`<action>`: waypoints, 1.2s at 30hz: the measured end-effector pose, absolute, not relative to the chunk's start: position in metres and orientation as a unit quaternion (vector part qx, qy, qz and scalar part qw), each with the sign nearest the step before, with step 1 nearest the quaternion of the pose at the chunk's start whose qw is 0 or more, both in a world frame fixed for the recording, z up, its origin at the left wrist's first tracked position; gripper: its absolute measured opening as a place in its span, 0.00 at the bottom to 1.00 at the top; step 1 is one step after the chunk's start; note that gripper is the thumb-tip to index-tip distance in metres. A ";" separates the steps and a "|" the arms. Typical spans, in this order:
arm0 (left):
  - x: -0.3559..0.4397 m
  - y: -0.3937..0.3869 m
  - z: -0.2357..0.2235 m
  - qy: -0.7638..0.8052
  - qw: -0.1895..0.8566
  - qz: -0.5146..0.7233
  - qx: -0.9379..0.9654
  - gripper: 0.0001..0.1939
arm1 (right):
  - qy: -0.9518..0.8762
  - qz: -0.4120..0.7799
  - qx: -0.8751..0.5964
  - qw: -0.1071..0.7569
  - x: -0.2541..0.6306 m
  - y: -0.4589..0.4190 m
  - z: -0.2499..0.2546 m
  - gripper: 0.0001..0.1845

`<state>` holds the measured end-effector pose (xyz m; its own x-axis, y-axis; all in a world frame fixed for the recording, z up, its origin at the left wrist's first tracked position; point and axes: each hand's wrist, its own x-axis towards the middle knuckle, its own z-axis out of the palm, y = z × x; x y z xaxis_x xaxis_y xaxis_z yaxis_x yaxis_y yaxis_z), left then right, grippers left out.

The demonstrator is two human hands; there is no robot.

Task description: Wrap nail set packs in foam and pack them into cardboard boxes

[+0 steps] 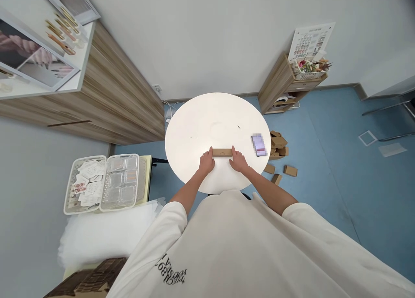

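A small brown cardboard box [222, 152] sits on the white round table [217, 112], near its front half, with its long side facing me. My left hand [206, 161] grips the box's left end, fingers bent around it. At the opposite end, my right hand [239, 161] holds the box in the same way. The box looks closed. To the right of my right hand lies a phone [258, 145], its screen blurred out.
Several small cardboard boxes [278, 143] are piled on the blue floor right of the table, with loose ones nearby. At left, white baskets [86, 183] hold cards and clear containers [121, 177], beside a white plastic heap [103, 231]. A wooden cabinet [123, 82] stands behind left.
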<state>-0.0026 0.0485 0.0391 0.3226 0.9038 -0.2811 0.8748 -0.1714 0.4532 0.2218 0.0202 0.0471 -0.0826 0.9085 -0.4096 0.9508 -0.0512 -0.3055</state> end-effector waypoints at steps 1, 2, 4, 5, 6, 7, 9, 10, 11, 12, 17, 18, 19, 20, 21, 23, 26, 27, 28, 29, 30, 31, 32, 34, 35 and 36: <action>-0.002 0.049 0.039 0.583 0.281 0.027 0.762 0.38 | 0.682 -0.267 0.680 0.037 0.221 0.021 0.048 0.42; -0.002 0.050 0.040 0.583 0.285 0.027 0.761 0.37 | 0.677 -0.272 0.683 0.033 0.220 0.022 0.048 0.41; -0.003 0.050 0.040 0.582 0.291 0.030 0.759 0.36 | 0.670 -0.282 0.686 0.026 0.219 0.022 0.050 0.39; -0.003 0.050 0.040 0.583 0.294 0.035 0.756 0.36 | 0.668 -0.285 0.687 0.020 0.220 0.022 0.051 0.38; -0.004 0.050 0.040 0.585 0.299 0.045 0.753 0.34 | 0.666 -0.289 0.688 0.012 0.220 0.021 0.051 0.37; -0.005 0.049 0.039 0.584 0.305 0.058 0.749 0.33 | 0.664 -0.291 0.689 0.000 0.220 0.020 0.052 0.35; -0.008 0.048 0.039 0.581 0.320 0.096 0.742 0.29 | 0.661 -0.297 0.688 -0.030 0.221 0.017 0.053 0.31; -0.010 0.047 0.039 0.579 0.329 0.115 0.737 0.28 | 0.660 -0.300 0.687 -0.046 0.222 0.016 0.052 0.29; -0.012 0.045 0.038 0.578 0.337 0.131 0.732 0.26 | 0.658 -0.304 0.686 -0.060 0.222 0.014 0.052 0.27; -0.014 0.044 0.037 0.578 0.345 0.141 0.726 0.25 | 0.656 -0.308 0.686 -0.071 0.222 0.012 0.051 0.25; -0.024 0.028 0.025 0.586 0.387 0.125 0.701 0.19 | 0.641 -0.333 0.688 -0.068 0.219 0.001 0.041 0.18; -0.025 0.024 0.022 0.585 0.390 0.119 0.702 0.19 | 0.642 -0.338 0.686 -0.063 0.218 -0.002 0.038 0.17; -0.027 0.020 0.018 0.582 0.390 0.114 0.705 0.18 | 0.644 -0.341 0.683 -0.059 0.217 -0.004 0.036 0.17; -0.028 0.017 0.014 0.578 0.387 0.111 0.710 0.19 | 0.646 -0.342 0.680 -0.055 0.216 -0.007 0.034 0.17; -0.030 0.015 0.011 0.575 0.381 0.110 0.716 0.19 | 0.649 -0.341 0.679 -0.052 0.214 -0.009 0.032 0.18; -0.030 0.012 0.006 0.571 0.366 0.104 0.728 0.20 | 0.652 -0.331 0.680 -0.042 0.211 -0.013 0.030 0.19; -0.029 0.012 0.004 0.572 0.350 0.076 0.738 0.21 | 0.653 -0.313 0.689 -0.016 0.207 -0.017 0.027 0.22; -0.029 0.012 0.004 0.574 0.346 0.064 0.740 0.21 | 0.653 -0.308 0.692 -0.007 0.206 -0.018 0.027 0.23; -0.028 0.012 0.004 0.575 0.342 0.055 0.741 0.22 | 0.652 -0.304 0.694 -0.001 0.205 -0.019 0.026 0.24; -0.028 0.013 0.004 0.576 0.340 0.046 0.742 0.23 | 0.651 -0.301 0.697 0.003 0.204 -0.019 0.025 0.24; -0.028 0.013 0.005 0.575 0.338 0.040 0.744 0.23 | 0.649 -0.298 0.700 0.006 0.203 -0.020 0.024 0.25; -0.028 0.013 0.006 0.573 0.336 0.034 0.747 0.24 | 0.647 -0.296 0.703 0.008 0.202 -0.020 0.023 0.25; -0.028 0.013 0.007 0.570 0.333 0.030 0.750 0.25 | 0.644 -0.296 0.706 0.010 0.201 -0.020 0.023 0.25; -0.028 0.012 0.010 0.565 0.329 0.023 0.756 0.26 | 0.637 -0.297 0.711 0.010 0.199 -0.019 0.023 0.25; -0.028 0.011 0.011 0.564 0.330 0.021 0.757 0.27 | 0.633 -0.300 0.714 0.007 0.197 -0.019 0.024 0.25; -0.027 0.010 0.013 0.564 0.335 0.021 0.755 0.27 | 0.626 -0.304 0.718 0.000 0.195 -0.019 0.025 0.25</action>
